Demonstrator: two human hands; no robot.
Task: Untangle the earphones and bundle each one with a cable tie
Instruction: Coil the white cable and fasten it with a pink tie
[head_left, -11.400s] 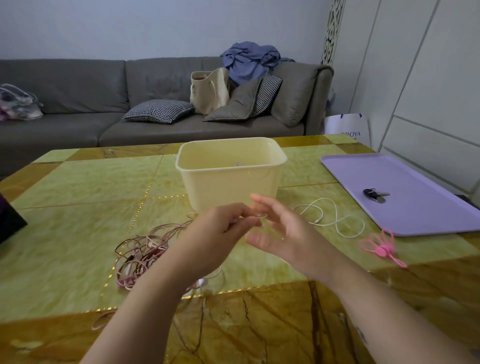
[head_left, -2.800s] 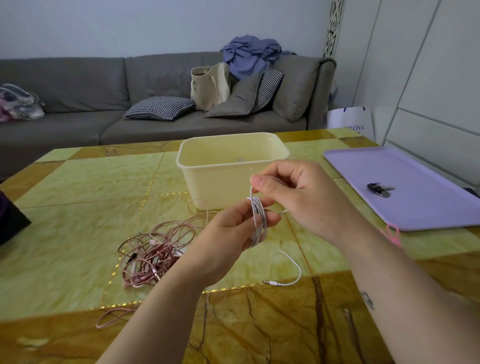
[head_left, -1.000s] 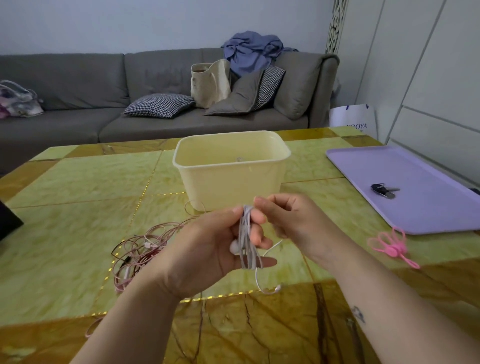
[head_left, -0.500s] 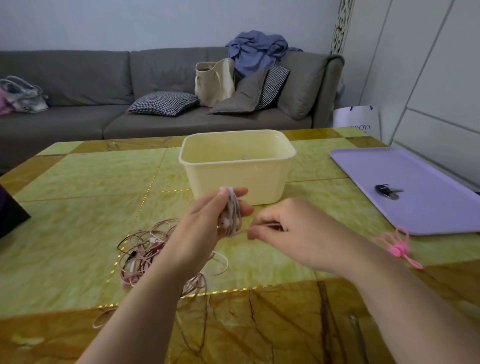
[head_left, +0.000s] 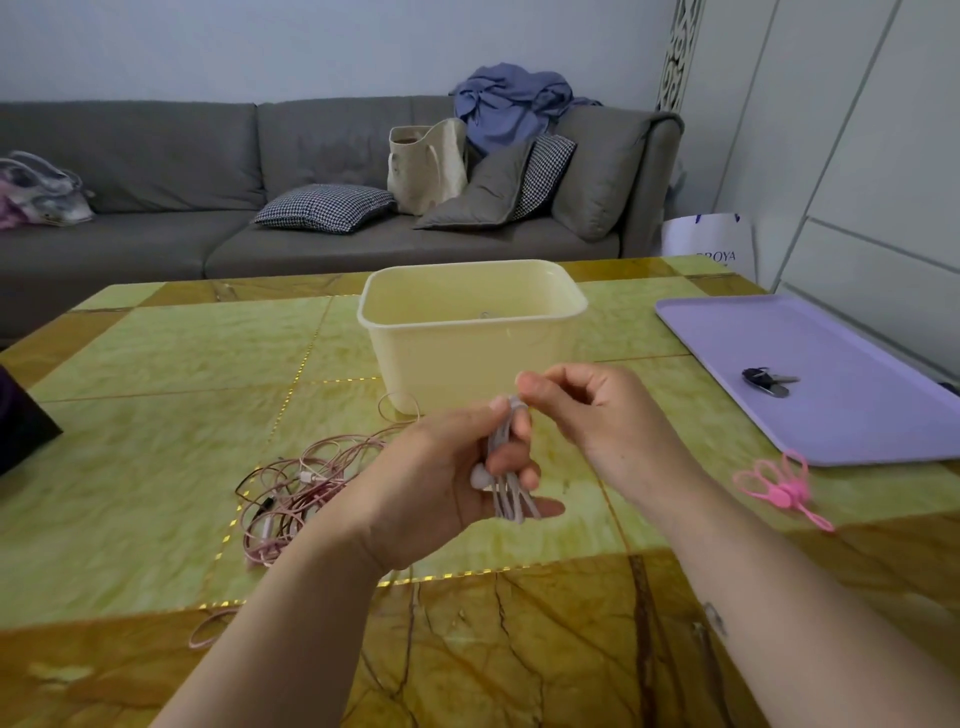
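Observation:
My left hand (head_left: 441, 483) grips a coiled white earphone (head_left: 506, 478) in front of me, above the table, its loops hanging down past my fingers. My right hand (head_left: 587, 410) pinches the top of that coil with thumb and forefinger. A tangle of pink earphones (head_left: 296, 493) lies on the table to the left of my hands, partly hidden by my left forearm. Pink cable ties (head_left: 779, 488) lie on the table at the right, near the tray's front edge.
A cream plastic tub (head_left: 467, 358) stands just behind my hands. A purple tray (head_left: 831, 415) with keys (head_left: 766, 376) lies at the right. The green and brown marble table (head_left: 156, 389) stretches left; a dark object (head_left: 21, 415) sits at its left edge. A grey sofa (head_left: 156, 171) is behind.
The last loose tail of the white cable has been wound onto the coil. My right hand moved from pulling the cable sideways to pinching the coil's top.

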